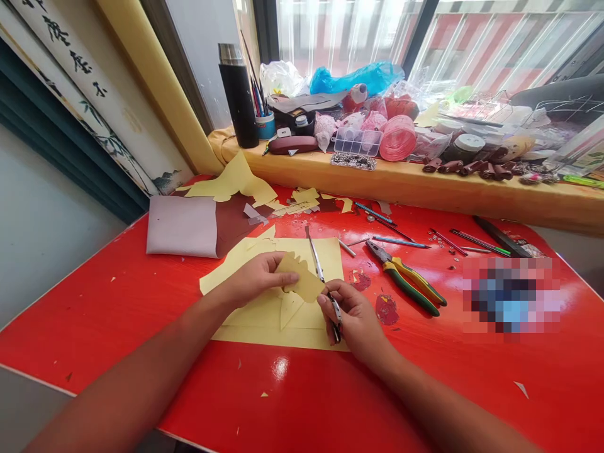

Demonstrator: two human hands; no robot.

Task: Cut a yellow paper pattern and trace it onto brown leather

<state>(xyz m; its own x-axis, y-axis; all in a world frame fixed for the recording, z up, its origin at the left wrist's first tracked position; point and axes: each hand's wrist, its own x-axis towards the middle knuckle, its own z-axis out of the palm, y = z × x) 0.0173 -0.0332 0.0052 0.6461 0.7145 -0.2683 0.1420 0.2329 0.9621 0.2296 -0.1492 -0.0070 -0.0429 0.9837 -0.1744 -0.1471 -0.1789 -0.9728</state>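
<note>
Lying at the left of the red table [94, 327], a folded mauve sheet [182, 226] rests beside a brown sheet [231, 226], which is partly covered by yellow scraps [231, 182]. Above them on the wooden sill [358, 176] stand a black thermos [238, 94] and a blue cup of pens [265, 126].

Nearer the person, a yellow sheet [321, 258] lies flat on the table. Over it, the left hand [255, 280] has its fingers [285, 277] closed with the thumb in a firm pinch on the edge of a yellow cutout [304, 280], held just above the sheet. Just right of that, the right hand [353, 318] has its fingers [330, 292] curled through the handles of a pair of scissors [318, 264], gripping them, with the narrow blades nearly closed and pointing away. The blades run beside the cutout's right edge, touching it or almost so; I cannot tell if they are cutting.

Further right lie green-and-yellow pliers [406, 277], then several thin steel rods [476, 242] near the table's far edge. A pixelated patch [512, 296] hides whatever lies beyond the pliers. A clear compartment box [357, 141] and a pink roll [397, 138] sit on the sill.
</note>
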